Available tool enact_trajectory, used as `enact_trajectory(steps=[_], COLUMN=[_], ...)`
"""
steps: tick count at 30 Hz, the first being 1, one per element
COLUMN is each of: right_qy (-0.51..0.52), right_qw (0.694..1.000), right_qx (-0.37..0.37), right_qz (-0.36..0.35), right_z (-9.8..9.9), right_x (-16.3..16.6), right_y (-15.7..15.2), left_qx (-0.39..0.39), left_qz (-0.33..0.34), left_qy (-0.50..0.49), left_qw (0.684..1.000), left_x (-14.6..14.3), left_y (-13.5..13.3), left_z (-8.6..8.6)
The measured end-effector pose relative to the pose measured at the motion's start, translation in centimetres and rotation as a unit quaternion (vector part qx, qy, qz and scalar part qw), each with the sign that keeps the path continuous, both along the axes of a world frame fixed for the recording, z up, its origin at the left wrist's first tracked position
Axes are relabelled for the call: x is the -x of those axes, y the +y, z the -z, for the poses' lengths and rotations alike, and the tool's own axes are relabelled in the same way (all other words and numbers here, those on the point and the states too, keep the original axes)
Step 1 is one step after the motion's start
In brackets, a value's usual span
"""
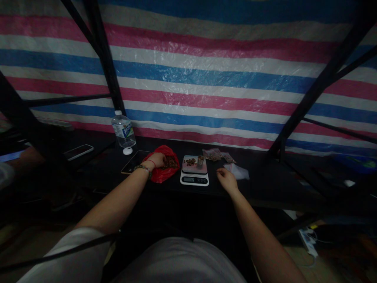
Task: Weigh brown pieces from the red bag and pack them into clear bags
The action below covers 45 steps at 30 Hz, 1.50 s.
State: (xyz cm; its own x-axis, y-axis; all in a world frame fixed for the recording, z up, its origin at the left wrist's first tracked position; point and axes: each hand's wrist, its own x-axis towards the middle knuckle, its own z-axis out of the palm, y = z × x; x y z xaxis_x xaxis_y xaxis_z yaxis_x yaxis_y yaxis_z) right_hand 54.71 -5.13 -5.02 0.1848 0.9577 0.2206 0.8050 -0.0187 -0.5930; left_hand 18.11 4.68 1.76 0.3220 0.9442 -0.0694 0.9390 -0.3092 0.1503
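On the dark counter point(259, 188), the left hand point(157, 159) digs into one red bag point(161, 177) of brown pieces point(171, 161), its grip hidden; the right hand point(226, 179) rests half open beside one clear bag point(240, 171). Between them sits one scale point(194, 173); beyond, two phones point(135, 162), one bottle point(123, 130), a striped tarp wall point(206, 78).
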Motion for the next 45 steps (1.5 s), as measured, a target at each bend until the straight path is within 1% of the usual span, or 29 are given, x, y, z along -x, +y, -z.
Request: enact_trajectory(steps=[3,8,14,20,24,28,29,31,34,36,38,41,43,45], right_qy=[-0.001,0.004,-0.001,-0.008,-0.011,-0.009,-0.009,-0.008,-0.010,-0.010,-0.008,-0.004,-0.005,-0.007], right_qw=[1.000,1.000,1.000,1.000,1.000,1.000,1.000,1.000,1.000,1.000,1.000,1.000,1.000,1.000], right_qx=[0.003,-0.003,0.008,0.006,0.011,0.009,0.009,0.009,0.009,0.007,0.004,0.003,0.003,0.001], right_qz=[0.002,-0.014,-0.003,-0.006,-0.003,-0.006,-0.006,-0.007,-0.005,-0.007,-0.010,-0.015,-0.014,-0.013], right_z=[0.2,0.4,0.2,0.0,0.0,-0.1,-0.1,-0.1,0.0,0.1,0.2,0.3,0.3,0.2], right_x=[-0.1,-0.2,-0.2,-0.1,0.0,0.0,0.0,0.0,0.0,0.0,0.0,-0.1,-0.1,0.0], right_y=[0.1,0.3,0.1,0.0,0.0,-0.1,0.0,0.0,0.1,0.1,0.1,0.2,0.2,0.2], left_qx=[0.003,-0.006,-0.013,-0.026,-0.042,-0.052,-0.053,-0.047,-0.019,-0.008,-0.008,-0.011,-0.024,-0.051], left_qz=[0.002,-0.002,-0.005,-0.020,0.003,0.023,0.040,0.094,0.176,0.204,0.213,0.214,0.213,0.196], left_qy=[-0.009,-0.054,-0.103,-0.122,-0.147,-0.167,-0.176,-0.195,-0.190,-0.173,-0.155,-0.138,-0.136,-0.128], left_qw=[1.000,0.999,0.995,0.992,0.988,0.984,0.982,0.975,0.966,0.963,0.965,0.967,0.967,0.971], left_x=[0.2,0.5,1.1,1.3,-0.1,-2.5,-3.3,-5.0,-7.6,-9.1,-10.0,-10.3,-9.7,-8.4], left_y=[0.0,-0.3,-0.5,-0.7,-1.0,-1.3,-1.4,-1.8,-2.5,-2.8,-3.0,-3.0,-2.8,-2.4], left_z=[-0.1,-0.6,-1.1,-1.3,-1.9,-2.6,-2.7,-2.8,-2.4,-2.0,-1.6,-1.3,-1.5,-2.0])
